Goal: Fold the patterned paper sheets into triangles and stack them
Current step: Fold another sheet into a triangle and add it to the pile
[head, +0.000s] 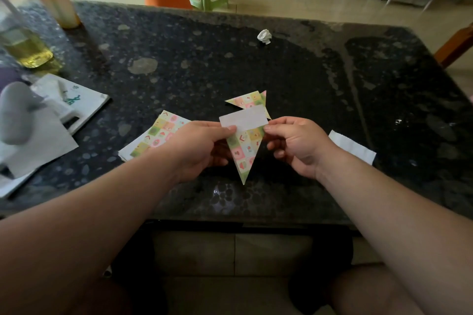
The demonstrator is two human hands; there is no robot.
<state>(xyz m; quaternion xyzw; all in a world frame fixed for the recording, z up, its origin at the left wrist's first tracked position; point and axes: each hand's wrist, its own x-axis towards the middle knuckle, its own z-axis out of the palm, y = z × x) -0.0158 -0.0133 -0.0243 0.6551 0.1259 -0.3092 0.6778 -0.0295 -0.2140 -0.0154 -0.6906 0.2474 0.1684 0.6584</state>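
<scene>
The left hand and right hand each pinch an upper corner of a patterned paper piece, held above the worktop with its point toward the person and a white flap turned over along the top. The fold is judged to be in hand, not finished. Finished triangles lie just beyond; unfolded patterned sheets lie under the left hand. Next, the flap needs creasing flat or tucking, then the piece goes on the triangles.
</scene>
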